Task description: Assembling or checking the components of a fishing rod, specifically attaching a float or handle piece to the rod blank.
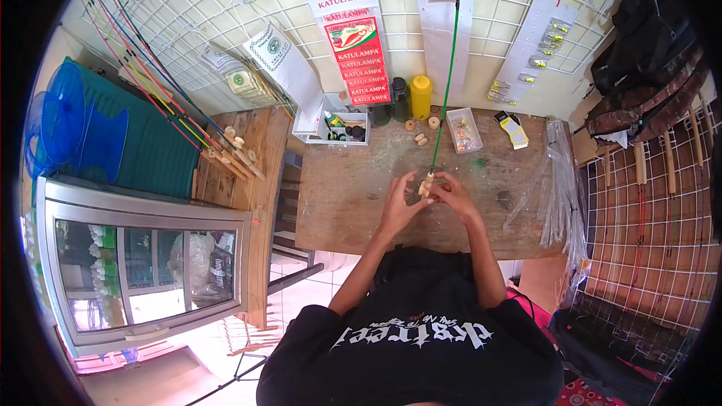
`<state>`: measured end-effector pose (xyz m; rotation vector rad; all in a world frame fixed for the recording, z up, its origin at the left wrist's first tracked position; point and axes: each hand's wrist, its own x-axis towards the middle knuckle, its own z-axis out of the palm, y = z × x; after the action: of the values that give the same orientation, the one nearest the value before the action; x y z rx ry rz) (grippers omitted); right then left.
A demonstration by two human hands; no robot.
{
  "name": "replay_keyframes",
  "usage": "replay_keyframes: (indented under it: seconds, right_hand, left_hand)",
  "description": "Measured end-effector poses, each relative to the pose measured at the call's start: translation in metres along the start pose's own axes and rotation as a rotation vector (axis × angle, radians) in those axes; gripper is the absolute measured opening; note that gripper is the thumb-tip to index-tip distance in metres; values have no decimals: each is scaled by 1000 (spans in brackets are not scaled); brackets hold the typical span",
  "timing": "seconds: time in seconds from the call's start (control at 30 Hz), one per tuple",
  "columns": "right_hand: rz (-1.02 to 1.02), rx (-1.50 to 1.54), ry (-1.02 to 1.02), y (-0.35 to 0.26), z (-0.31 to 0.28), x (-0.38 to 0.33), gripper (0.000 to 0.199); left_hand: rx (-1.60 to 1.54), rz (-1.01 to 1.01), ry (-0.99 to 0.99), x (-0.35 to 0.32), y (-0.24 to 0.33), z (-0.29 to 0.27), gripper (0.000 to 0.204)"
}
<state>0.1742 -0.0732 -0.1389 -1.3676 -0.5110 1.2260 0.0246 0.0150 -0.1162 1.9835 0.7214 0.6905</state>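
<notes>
Upright over the near part of the table stands a thin green fishing rod (450,68) with a pale wooden grip and a small wooden spool (426,186) at its lower end. My right hand (453,198) pinches this wooden end between thumb and fingers. Opposite it, my left hand (400,201) is curved with thumb and index finger apart; its thumb tip reaches the wooden spool. A gap shows between the left index finger and the rod. What the lower fingers touch is hidden.
On the wooden table (353,210) stand a white box (331,140) of supplies, a yellow bottle (420,98), dark jars (399,99), loose wooden spools (420,139), a white tray (464,143) and yellow-white packets (511,130). Clear plastic sleeves (553,188) hang right. A glass cabinet (150,263) stands left.
</notes>
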Motion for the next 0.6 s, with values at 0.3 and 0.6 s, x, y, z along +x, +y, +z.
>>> replay_keyframes:
  seconds: [0.3, 0.6]
  right_hand:
    - [-239, -235, 62, -2, 5, 3, 34]
    - [-418, -327, 50, -23, 21, -6, 14]
  left_hand:
    - [-133, -136, 2, 2, -10, 17, 38]
    - [-130, -165, 30, 0, -17, 14, 34]
